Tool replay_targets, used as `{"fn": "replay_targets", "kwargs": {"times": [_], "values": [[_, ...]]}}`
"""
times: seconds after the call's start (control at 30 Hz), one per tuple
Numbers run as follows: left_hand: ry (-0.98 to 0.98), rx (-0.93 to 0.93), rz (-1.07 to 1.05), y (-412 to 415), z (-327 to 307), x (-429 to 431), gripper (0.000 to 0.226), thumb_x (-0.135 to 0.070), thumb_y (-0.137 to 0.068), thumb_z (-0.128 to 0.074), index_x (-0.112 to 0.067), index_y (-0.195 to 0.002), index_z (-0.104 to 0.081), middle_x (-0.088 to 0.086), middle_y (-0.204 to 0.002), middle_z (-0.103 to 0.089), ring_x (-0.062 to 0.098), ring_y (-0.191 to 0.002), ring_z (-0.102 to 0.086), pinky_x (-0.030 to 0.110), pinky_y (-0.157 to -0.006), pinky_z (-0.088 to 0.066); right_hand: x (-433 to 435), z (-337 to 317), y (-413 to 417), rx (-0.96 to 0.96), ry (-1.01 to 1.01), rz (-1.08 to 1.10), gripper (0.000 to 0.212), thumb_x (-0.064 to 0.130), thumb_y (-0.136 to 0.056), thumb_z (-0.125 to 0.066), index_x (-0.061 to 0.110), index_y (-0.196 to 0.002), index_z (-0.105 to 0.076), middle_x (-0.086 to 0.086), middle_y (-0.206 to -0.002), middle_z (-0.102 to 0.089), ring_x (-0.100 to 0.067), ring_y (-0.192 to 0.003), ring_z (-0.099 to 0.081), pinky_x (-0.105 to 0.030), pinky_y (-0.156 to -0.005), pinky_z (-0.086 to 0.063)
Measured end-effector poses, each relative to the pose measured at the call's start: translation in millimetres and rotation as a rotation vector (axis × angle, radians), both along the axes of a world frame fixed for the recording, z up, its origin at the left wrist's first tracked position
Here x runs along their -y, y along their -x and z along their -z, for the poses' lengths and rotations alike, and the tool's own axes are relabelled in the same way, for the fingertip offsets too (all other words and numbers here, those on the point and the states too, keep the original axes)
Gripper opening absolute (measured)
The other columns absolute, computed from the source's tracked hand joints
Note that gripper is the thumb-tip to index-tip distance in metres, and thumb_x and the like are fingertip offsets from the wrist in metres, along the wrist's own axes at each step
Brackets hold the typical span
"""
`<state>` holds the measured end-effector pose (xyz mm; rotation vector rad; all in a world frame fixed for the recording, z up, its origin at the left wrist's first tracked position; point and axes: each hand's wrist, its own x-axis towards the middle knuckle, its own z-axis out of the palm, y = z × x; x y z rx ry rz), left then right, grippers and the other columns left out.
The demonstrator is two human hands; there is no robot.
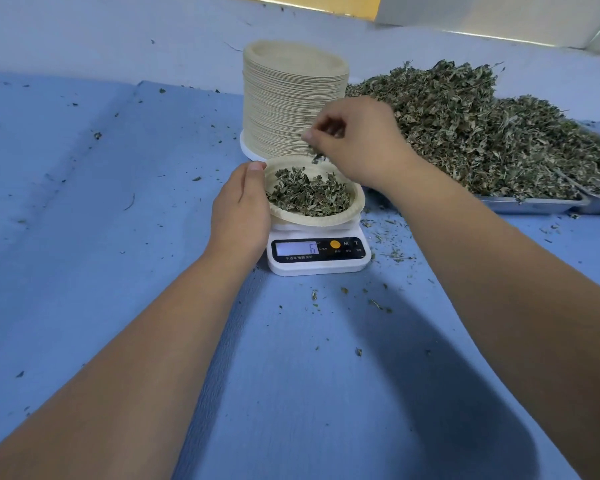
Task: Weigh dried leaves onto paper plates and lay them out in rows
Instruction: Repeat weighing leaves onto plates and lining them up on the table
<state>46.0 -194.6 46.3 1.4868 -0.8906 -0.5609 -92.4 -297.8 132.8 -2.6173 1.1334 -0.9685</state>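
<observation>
Sitting on the white scale [319, 265], the paper plate [357, 202] carries a heap of dried leaves [309, 194], and the display shows 6. The left hand [239, 216] grips the plate's left rim with the thumb on top, so any pressure from it could falsify the reading. Above the far rim, the right hand [364, 147] has its fingers [307, 136] pinched on a few more leaves. Let go off-centre, these would land on the crumb-littered desk [118, 237]. Just behind stands the tall stack of plates [291, 98], which a wrist might nudge. The bulk pile [482, 133] fills metal trays [534, 204] to the right.
</observation>
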Motion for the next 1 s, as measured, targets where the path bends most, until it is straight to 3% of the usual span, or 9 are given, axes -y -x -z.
{"fn": "replay_targets", "kwargs": {"times": [0.1,0.2,0.3,0.4,0.57,0.7,0.8,0.87,1.0], "values": [[0.002,-0.012,-0.013,0,-1,0,0.033,-0.037,-0.107,-0.034,-0.033,-0.113,-0.067,-0.023,-0.103,-0.064,0.001,-0.106,-0.058,0.022,-0.090,-0.041,4,4,-17,-0.092,-0.007,-0.045,0.021,0.038,-0.091,-0.073,0.017,-0.092,-0.076,0.006,-0.088,-0.074,-0.010,-0.088,-0.066,-0.031,-0.085,-0.050],[0.005,-0.013,-0.017,0,-1,1,0.036,-0.038,-0.107,-0.034,-0.030,-0.118,-0.067,-0.025,-0.102,-0.062,-0.001,-0.103,-0.057,0.018,-0.087,-0.039,9,6,-23,-0.119,-0.015,-0.038,0.026,0.042,-0.088,-0.075,0.016,-0.095,-0.076,0.002,-0.093,-0.074,-0.014,-0.093,-0.066,-0.035,-0.087,-0.050],[0.004,-0.016,-0.015,0,-1,2,0.038,-0.038,-0.107,-0.034,-0.029,-0.122,-0.067,-0.025,-0.102,-0.062,-0.002,-0.103,-0.056,0.017,-0.086,-0.038,14,6,-21,-0.114,-0.007,-0.003,0.030,0.047,-0.088,-0.073,0.017,-0.091,-0.075,0.003,-0.086,-0.072,-0.014,-0.085,-0.065,-0.035,-0.082,-0.052],[0.001,0.001,-0.009,0,-1,3,0.039,-0.037,-0.108,-0.032,-0.027,-0.124,-0.066,-0.022,-0.103,-0.061,0.005,-0.109,-0.054,0.025,-0.092,-0.037,19,6,-16,-0.119,0.014,0.068,0.040,0.054,-0.090,-0.068,0.016,-0.080,-0.073,0.001,-0.072,-0.069,-0.018,-0.071,-0.063,-0.036,-0.073,-0.054],[-0.002,-0.003,-0.005,0,-1,2,0.034,-0.037,-0.108,-0.033,-0.032,-0.114,-0.066,-0.026,-0.097,-0.060,-0.004,-0.100,-0.056,0.018,-0.085,-0.037,15,2,-18,0.000,-0.016,0.075,0.056,0.056,-0.096,-0.058,0.006,-0.078,-0.075,-0.007,-0.056,-0.057,-0.009,-0.048,-0.044,-0.028,-0.054,-0.037],[0.000,-0.006,0.002,0,0,2,0.037,-0.037,-0.108,-0.033,-0.029,-0.120,-0.066,-0.026,-0.099,-0.060,0.003,-0.107,-0.055,0.022,-0.089,-0.037,11,1,-24,-0.081,-0.012,0.099,0.062,0.057,-0.098,-0.054,0.003,-0.068,-0.061,-0.010,-0.057,-0.053,-0.020,-0.053,-0.046,-0.033,-0.057,-0.039],[-0.005,-0.007,-0.004,-1,1,3,0.035,-0.037,-0.108,-0.033,-0.031,-0.119,-0.065,-0.029,-0.096,-0.058,-0.017,-0.095,-0.052,0.006,-0.079,-0.033,13,-2,-26,-0.066,-0.054,0.156,0.066,0.057,-0.101,-0.044,0.000,-0.075,-0.065,-0.011,-0.077,-0.072,-0.029,-0.069,-0.064,-0.037,-0.069,-0.053],[-0.005,-0.007,-0.002,-2,1,3,0.035,-0.036,-0.108,-0.033,-0.031,-0.120,-0.066,-0.029,-0.096,-0.058,-0.022,-0.091,-0.048,0.004,-0.077,-0.031,13,-4,-28,-0.053,-0.075,0.158,0.061,0.052,-0.102,-0.045,-0.001,-0.082,-0.069,-0.014,-0.082,-0.073,-0.032,-0.075,-0.065,-0.037,-0.070,-0.052],[0.005,-0.013,0.009,-2,2,4,0.034,-0.036,-0.108,-0.033,-0.029,-0.114,-0.066,-0.024,-0.097,-0.061,-0.017,-0.094,-0.051,0.009,-0.078,-0.035,5,-6,-32,0.025,-0.253,0.053,0.047,0.044,-0.100,-0.054,0.003,-0.088,-0.074,0.003,-0.056,-0.060,-0.018,-0.060,-0.054,-0.031,-0.065,-0.045]]}}
